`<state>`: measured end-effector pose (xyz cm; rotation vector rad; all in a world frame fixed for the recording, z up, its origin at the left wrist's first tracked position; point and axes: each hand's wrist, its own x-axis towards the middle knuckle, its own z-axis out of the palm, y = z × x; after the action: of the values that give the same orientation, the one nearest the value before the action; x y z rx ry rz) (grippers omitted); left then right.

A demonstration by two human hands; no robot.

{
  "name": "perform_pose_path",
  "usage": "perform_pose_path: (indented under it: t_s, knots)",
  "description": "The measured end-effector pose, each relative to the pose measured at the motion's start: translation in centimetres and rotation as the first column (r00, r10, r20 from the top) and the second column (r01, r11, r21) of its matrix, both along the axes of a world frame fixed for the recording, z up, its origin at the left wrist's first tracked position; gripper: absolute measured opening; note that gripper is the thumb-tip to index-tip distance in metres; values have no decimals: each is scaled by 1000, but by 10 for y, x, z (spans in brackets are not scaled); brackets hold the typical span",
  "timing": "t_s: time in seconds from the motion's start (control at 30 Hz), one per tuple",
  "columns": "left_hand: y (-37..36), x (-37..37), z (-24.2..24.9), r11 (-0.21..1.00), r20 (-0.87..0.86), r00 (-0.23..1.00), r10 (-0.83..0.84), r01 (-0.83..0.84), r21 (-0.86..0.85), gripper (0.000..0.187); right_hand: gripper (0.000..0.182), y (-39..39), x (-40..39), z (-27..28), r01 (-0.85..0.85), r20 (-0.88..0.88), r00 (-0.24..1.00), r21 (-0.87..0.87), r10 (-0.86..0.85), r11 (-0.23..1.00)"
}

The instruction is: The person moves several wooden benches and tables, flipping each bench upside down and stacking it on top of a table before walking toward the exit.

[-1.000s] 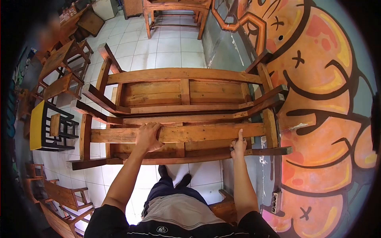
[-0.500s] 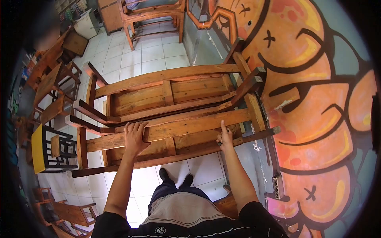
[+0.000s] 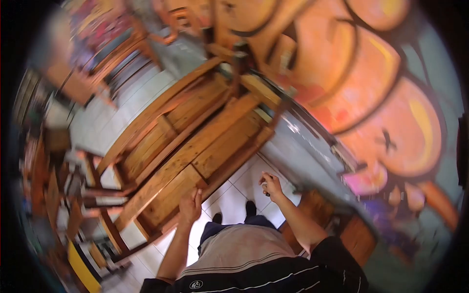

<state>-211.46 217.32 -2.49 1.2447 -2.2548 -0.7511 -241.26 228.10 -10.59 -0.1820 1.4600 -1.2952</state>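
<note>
Two upturned wooden benches lie side by side, legs up: the nearer bench (image 3: 220, 151) and the farther bench (image 3: 151, 136). My left hand (image 3: 190, 206) is at the near edge of the nearer bench, its fingers close together and slightly blurred; contact with the wood cannot be made out. My right hand (image 3: 271, 186) hangs over the tiled floor, to the right of the nearer bench and apart from it. Its fingers are curled round a small dark thing that I cannot make out.
A painted wall (image 3: 366, 107) runs along the right side. Wooden furniture (image 3: 356, 237) stands at the lower right. A yellow-topped piece (image 3: 82, 266) is at the lower left. Another wooden bench (image 3: 117, 58) appears blurred at the upper left.
The view has swung, so the benches now slant up to the right. Both hands have come off the bench's top rail and moved nearer my body; the right is clear of the bench.
</note>
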Motion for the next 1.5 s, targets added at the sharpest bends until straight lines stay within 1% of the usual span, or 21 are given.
perform_pose_path:
  t_s: [0.03, 0.07, 0.13, 0.2, 0.27, 0.33, 0.4, 0.47, 0.5, 0.57, 0.63, 0.67, 0.73, 0.8, 0.93, 1.07, 1.2, 1.27, 1.33, 1.47, 1.5]
  knots:
    - [8, -5, -10, 998, -49, 997, -63, 64, 19, 31, 33, 21, 10, 0, -11, -51, 999, 59, 14, 998]
    - [14, -13, -16, 990, -96, 987, -132, 137, 44, 35, 33, 42, 19, -4, 102, -36, 994, 66, -100, 993]
    - [22, -19, -21, 936, -8, 944, -331, 329, 127, 44, 35, 89, 48, -17, -26, -147, 987, 260, 66, 965]
    - [22, -20, -22, 876, 42, 884, -466, 454, 163, 51, 34, 141, 83, -56, 101, -113, 991, 320, -68, 942]
    - [22, -19, -24, 806, 215, 782, -586, 532, 259, 54, 32, 185, 122, -67, 222, -78, 974, 464, -211, 858]
    - [16, -17, -41, 762, 143, 770, -622, 553, 337, 58, 33, 240, 167, -108, 242, -206, 967, 561, -150, 792]
    - [15, -22, -40, 747, 190, 754, -629, 518, 417, 60, 35, 301, 216, -160, 122, -384, 891, 719, 244, 684]
    - [19, -25, -39, 718, 183, 729, -659, 537, 443, 61, 39, 345, 263, -158, 17, -447, 723, 773, 526, 634]
    - [22, -28, -40, 697, 187, 713, -676, 537, 475, 61, 39, 357, 277, -148, 47, -453, 741, 771, 496, 635]
    - [23, -37, -47, 642, 191, 638, -746, 613, 461, 61, 36, 378, 319, -128, 98, -264, 941, 812, 212, 575]
    - [32, -48, -42, 574, 225, 532, -816, 701, 424, 60, 32, 399, 359, -136, 258, -308, 951, 786, -6, 562]
    - [38, -55, -39, 519, 233, 465, -854, 732, 442, 60, 31, 408, 383, -149, 387, -335, 922, 761, -196, 521]
    - [49, -69, -43, 469, 217, 418, -882, 739, 483, 58, 32, 402, 414, -114, 501, -312, 846, 742, -432, 446]
    - [62, -78, -61, 384, 207, 324, -923, 790, 477, 57, 36, 402, 451, -98, 517, -288, 812, 758, -508, 398]
    - [101, -79, -77, 194, 156, 131, -979, 831, 521, 56, 45, 407, 525, -102, 325, -99, 879, 841, -467, 433]
    - [145, -61, -94, 97, 232, -55, -971, 798, 595, 47, 44, 405, 579, -98, 440, -102, 771, 799, -628, 410]
    - [190, -32, -122, 13, 207, -139, -968, 799, 601, 44, 46, 420, 616, -106, 450, -68, 742, 788, -667, 421]
    - [215, -20, -128, -26, 304, -287, -908, 764, 644, 44, 46, 428, 634, -112, 529, -178, 727, 760, -663, 377]
    - [235, -1, -136, -86, 194, -268, -944, 765, 639, 44, 43, 438, 647, -113, 562, -165, 672, 748, -722, 352]
    - [257, 9, -143, -130, 243, -366, -898, 750, 649, 53, 34, 450, 665, -120, 654, -177, 493, 721, -852, 229]
    - [262, 6, -142, -128, 259, -388, -884, 735, 666, 53, 32, 453, 668, -125, 702, -159, 389, 689, -907, 180]
